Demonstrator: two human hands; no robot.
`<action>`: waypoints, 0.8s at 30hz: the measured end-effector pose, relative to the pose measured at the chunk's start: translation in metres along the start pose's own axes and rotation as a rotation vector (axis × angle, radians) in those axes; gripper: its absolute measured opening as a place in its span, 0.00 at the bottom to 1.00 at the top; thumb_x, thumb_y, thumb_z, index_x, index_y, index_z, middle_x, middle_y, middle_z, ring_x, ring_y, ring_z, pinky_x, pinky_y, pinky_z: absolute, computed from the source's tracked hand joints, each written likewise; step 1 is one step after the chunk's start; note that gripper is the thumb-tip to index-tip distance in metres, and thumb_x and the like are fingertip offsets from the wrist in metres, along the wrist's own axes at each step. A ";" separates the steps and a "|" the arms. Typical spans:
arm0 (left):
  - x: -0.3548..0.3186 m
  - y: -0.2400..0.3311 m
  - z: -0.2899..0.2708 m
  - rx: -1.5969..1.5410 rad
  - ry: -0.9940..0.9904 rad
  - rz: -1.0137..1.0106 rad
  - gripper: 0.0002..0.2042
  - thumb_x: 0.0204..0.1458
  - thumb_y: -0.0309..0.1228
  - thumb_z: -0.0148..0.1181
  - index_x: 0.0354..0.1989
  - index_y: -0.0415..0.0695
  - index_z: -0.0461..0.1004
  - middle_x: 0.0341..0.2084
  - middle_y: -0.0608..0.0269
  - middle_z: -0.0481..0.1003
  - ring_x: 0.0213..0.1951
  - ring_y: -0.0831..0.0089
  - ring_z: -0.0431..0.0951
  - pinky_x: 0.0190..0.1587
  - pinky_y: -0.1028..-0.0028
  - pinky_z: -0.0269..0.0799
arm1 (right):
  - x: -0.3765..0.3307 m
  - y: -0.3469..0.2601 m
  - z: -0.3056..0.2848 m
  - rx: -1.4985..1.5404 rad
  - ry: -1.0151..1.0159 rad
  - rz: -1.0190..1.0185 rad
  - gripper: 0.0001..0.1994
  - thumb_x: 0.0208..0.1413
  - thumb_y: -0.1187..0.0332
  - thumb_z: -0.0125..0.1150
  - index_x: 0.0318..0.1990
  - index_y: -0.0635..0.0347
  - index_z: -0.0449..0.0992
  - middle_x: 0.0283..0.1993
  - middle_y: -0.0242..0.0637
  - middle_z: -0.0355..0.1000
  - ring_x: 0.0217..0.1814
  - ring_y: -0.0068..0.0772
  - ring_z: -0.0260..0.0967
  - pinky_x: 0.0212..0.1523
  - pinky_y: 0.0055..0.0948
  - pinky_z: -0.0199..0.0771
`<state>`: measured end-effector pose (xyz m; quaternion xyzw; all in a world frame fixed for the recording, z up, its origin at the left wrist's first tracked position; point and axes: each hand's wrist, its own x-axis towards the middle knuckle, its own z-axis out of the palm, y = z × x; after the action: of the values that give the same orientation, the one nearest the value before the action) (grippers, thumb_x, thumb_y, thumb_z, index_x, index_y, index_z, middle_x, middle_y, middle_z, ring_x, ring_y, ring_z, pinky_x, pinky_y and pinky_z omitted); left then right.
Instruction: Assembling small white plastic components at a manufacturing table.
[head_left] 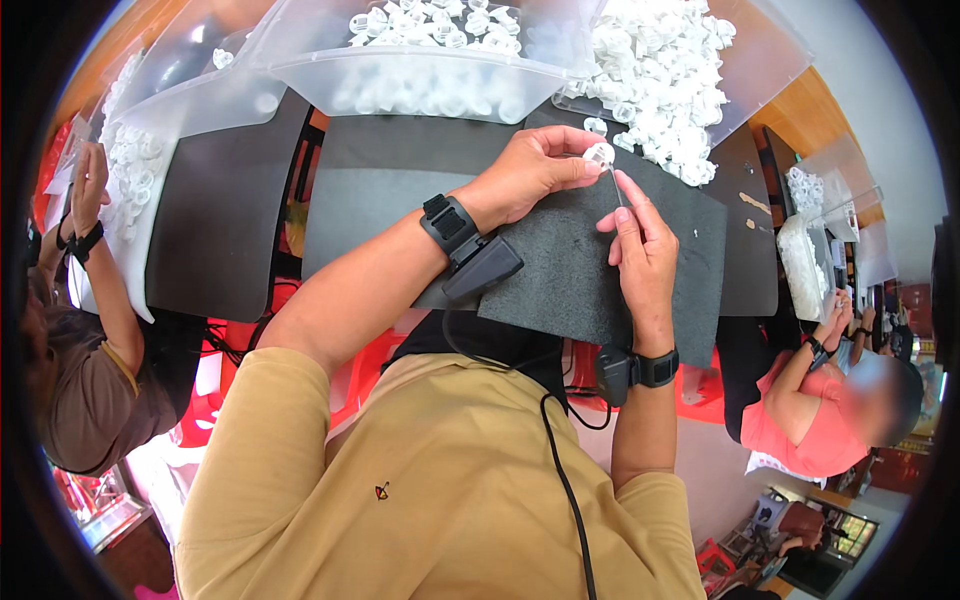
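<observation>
Between the thumb and fingers of my left hand (535, 172) is a small white plastic part (600, 156), held above the dark mat. My right hand (643, 245) pinches a thin metal tool (616, 188), whose upper end meets the white part from below. Its exact kind is too small to make out. Just beyond my fingers, a few loose white parts (596, 126) lie beside a big heap of the same white parts (660, 85).
A clear plastic bin (420, 75) with many white parts stands at the back. The dark grey mat (560, 280) covers part of the black table (215, 215). Co-workers sit at both sides, one in a pink shirt (800, 400). Cables run from my wrist devices.
</observation>
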<state>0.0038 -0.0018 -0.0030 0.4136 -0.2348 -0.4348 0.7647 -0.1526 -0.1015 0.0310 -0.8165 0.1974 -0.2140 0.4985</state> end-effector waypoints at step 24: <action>-0.006 0.005 0.009 -0.013 -0.029 0.060 0.18 0.52 0.23 0.61 0.51 0.36 0.69 0.44 0.58 0.74 0.46 0.74 0.76 0.51 0.76 0.74 | 0.000 -0.001 -0.001 -0.222 0.172 -0.209 0.16 0.57 0.76 0.53 0.52 0.54 0.76 0.29 0.37 0.74 0.28 0.22 0.71 0.32 0.23 0.69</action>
<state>-0.0035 0.0012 0.0065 0.3952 -0.2554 -0.4194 0.7764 -0.1533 -0.1020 0.0320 -0.8612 0.1760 -0.3107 0.3617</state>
